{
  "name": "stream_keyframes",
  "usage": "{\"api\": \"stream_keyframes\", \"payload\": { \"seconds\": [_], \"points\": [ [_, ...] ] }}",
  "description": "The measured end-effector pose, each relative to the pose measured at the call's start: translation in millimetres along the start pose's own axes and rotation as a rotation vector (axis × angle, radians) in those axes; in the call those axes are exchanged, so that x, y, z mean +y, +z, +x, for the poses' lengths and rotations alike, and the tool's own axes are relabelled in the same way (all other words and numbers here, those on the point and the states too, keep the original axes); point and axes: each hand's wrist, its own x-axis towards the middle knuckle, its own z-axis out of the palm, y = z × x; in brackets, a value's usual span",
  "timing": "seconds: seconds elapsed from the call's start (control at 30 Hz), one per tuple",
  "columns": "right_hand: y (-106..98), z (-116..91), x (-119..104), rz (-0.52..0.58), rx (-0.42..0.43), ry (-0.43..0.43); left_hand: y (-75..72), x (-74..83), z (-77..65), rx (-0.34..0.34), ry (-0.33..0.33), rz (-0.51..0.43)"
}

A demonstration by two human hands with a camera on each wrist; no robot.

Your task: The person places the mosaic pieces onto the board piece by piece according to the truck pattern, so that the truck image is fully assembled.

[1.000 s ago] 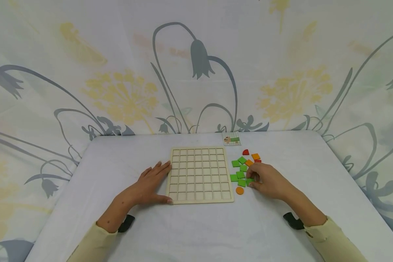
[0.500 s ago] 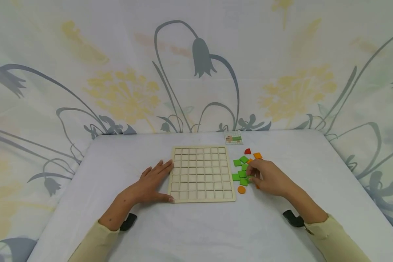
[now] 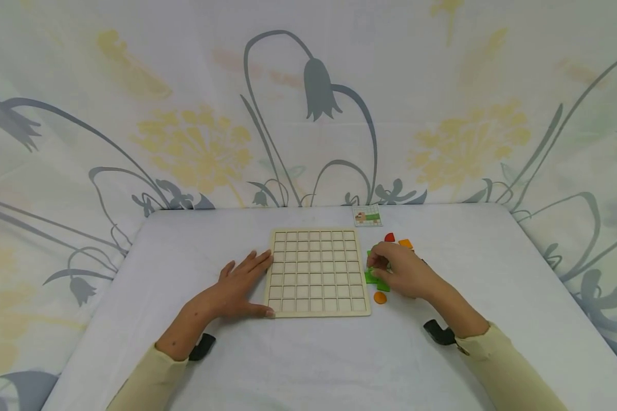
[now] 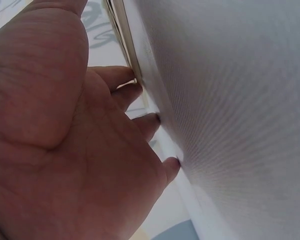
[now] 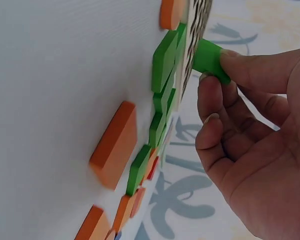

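White table point(image 3: 313, 365) | left hand point(image 3: 238, 292) spread, touching grid board point(image 3: 316, 267) | right hand point(image 3: 398, 270) pinching green tile point(image 5: 207, 57)

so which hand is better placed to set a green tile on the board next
Probably the right hand: it pinches a green tile near the board. The left hand, at the board's opposite edge, holds none.

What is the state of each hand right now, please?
Left hand: open, touching the grid board.
Right hand: closed, pinching a green tile.
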Motion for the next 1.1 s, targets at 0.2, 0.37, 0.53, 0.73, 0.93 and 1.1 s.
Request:
{"api": "stream_keyframes", "payload": {
  "seconds": [0.2, 0.37, 0.53, 0.73, 0.93, 1.1],
  "points": [
    [7, 16, -2, 0.040, -0.023, 0.007, -1.1, 1.5, -1.1, 0.001, 0.004, 0.005],
    [13, 27, -5, 0.044, -0.048, 0.002, -1.5, 2.0, -2.0, -0.001, 0.001, 0.004],
    [16, 29, -8, 0.062, -0.084, 0.027, -2.3, 2.8, -1.3, -0.004, -0.001, -0.004],
    [18, 27, -10, 0.070, -0.094, 0.046, -1.8, 3.7, 1.3, -0.011, -0.009, -0.002],
    [21, 25, -9, 0.052, -0.111, 0.068, -1.2, 3.8, 0.7, -0.019, -0.015, -0.007],
    [22, 23, -7, 0.022, -0.104, 0.051, -0.9, 3.3, 0.3, -0.016, -0.017, 0.000]
  ]
}}
